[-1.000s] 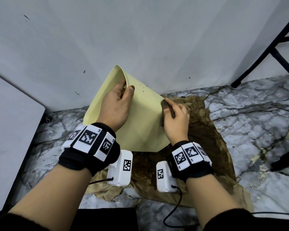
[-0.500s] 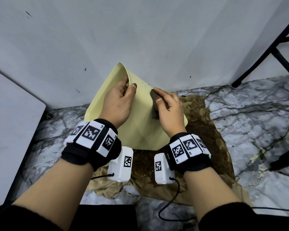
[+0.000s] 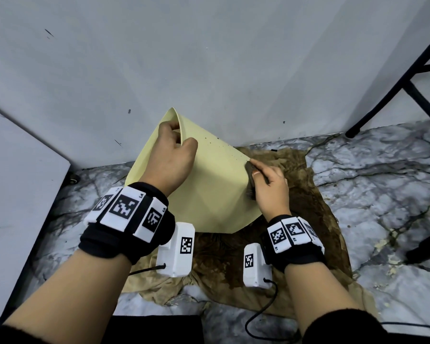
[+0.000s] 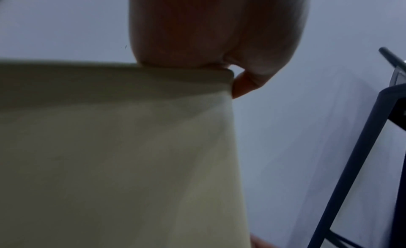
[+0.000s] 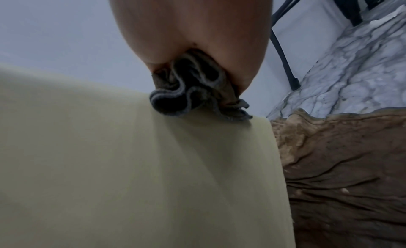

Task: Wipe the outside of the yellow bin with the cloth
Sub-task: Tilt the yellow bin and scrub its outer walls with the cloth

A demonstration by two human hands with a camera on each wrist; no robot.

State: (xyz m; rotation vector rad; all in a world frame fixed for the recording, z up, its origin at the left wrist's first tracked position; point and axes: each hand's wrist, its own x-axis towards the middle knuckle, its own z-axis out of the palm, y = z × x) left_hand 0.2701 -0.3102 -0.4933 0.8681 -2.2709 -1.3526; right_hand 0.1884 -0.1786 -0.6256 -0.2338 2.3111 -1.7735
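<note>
The pale yellow bin (image 3: 216, 192) lies tilted against the wall corner, its side facing me, with small dark specks near its upper right part. My left hand (image 3: 174, 147) grips its top edge, thumb on the outside and fingers curled over the rim (image 4: 224, 72). My right hand (image 3: 268, 184) holds a bunched dark grey cloth (image 3: 250, 180) and presses it on the bin's right edge. The right wrist view shows that crumpled cloth (image 5: 193, 95) squeezed in the palm, resting on the bin's corner (image 5: 252, 128).
A stained brown rag (image 3: 305, 219) is spread on the marble floor (image 3: 372, 175) under the bin. A grey wall (image 3: 209, 58) stands right behind. Black metal legs (image 3: 392, 88) rise at the right, a white panel (image 3: 18, 194) stands at the left.
My right hand has slid the cloth from the middle of the bin's side to its right edge. My left hand has shifted up along the top rim.
</note>
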